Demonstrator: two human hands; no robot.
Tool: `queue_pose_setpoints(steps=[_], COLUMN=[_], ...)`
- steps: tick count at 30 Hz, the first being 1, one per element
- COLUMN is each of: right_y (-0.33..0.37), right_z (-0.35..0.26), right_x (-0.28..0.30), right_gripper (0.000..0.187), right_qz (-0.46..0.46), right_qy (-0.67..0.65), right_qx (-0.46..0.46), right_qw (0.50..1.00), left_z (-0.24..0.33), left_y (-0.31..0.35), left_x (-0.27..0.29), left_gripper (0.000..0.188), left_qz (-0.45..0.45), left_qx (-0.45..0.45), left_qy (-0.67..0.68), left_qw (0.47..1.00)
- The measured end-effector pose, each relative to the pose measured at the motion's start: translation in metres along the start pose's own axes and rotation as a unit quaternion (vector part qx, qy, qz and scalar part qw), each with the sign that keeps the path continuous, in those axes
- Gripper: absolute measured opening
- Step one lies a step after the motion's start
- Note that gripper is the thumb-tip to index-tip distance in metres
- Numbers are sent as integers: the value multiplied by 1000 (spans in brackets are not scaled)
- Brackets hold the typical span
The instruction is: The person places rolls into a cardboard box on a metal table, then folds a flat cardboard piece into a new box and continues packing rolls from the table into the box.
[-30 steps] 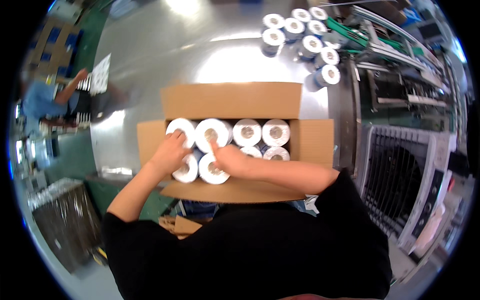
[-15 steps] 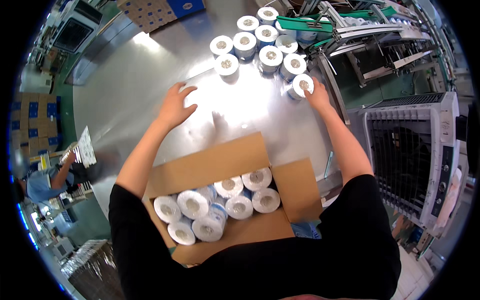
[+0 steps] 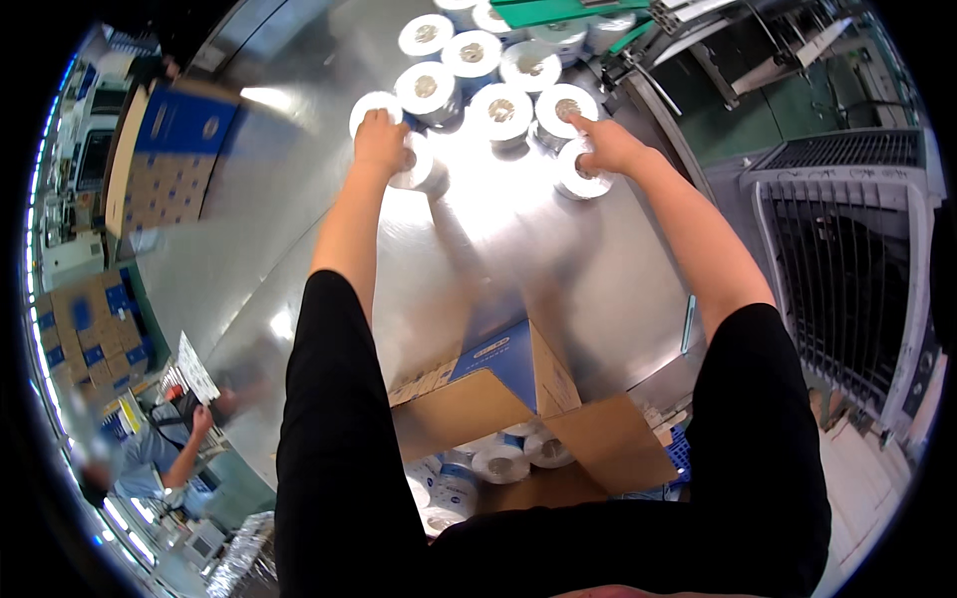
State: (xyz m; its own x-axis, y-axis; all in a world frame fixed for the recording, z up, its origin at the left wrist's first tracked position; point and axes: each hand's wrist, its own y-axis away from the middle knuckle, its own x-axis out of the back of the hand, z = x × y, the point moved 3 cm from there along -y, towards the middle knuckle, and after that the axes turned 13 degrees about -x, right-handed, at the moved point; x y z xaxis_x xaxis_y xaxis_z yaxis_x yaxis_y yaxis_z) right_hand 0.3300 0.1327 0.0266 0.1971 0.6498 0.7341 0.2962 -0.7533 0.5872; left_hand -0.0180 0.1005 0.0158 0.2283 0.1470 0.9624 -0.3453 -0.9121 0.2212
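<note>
A cluster of white rolls (image 3: 498, 70) with cardboard cores stands at the far end of a shiny metal table (image 3: 299, 249). My left hand (image 3: 381, 140) rests on top of a roll (image 3: 424, 171) at the cluster's left side, fingers closed over it. My right hand (image 3: 606, 145) presses on another roll (image 3: 578, 171) at the right side, fingers spread on its top. Close to my body an open cardboard box (image 3: 498, 399) with blue printed sides holds several white rolls (image 3: 498, 463).
A machine with green rails (image 3: 598, 12) feeds in at the top. A wire grille unit (image 3: 847, 259) stands at the right. Stacked blue and brown cartons (image 3: 159, 149) sit at the left. Another person (image 3: 159, 453) works at the lower left.
Both arms have stretched out from over the box to the roll cluster at the far end. Each hand has now come down on a roll.
</note>
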Motion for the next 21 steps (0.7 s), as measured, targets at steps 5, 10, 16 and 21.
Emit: queue_pose_setpoints(steps=[5, 10, 16, 21], right_y=[24, 89, 176, 303], right_z=[14, 50, 80, 11], right_x=[-26, -84, -74, 39], right_gripper=[71, 73, 67, 59], right_qz=[76, 127, 141, 278], right_qy=[-31, -180, -303, -355], right_qx=[-9, -78, -122, 0], right_qw=[997, 972, 935, 893], left_z=[15, 25, 21, 120], left_y=[62, 168, 356, 421], left_x=[30, 122, 222, 206], left_gripper=[34, 35, 53, 42], left_qz=[-26, 59, 262, 76], left_qx=[-15, 56, 174, 177], left_qy=[207, 366, 713, 852], left_qw=[978, 927, 626, 487])
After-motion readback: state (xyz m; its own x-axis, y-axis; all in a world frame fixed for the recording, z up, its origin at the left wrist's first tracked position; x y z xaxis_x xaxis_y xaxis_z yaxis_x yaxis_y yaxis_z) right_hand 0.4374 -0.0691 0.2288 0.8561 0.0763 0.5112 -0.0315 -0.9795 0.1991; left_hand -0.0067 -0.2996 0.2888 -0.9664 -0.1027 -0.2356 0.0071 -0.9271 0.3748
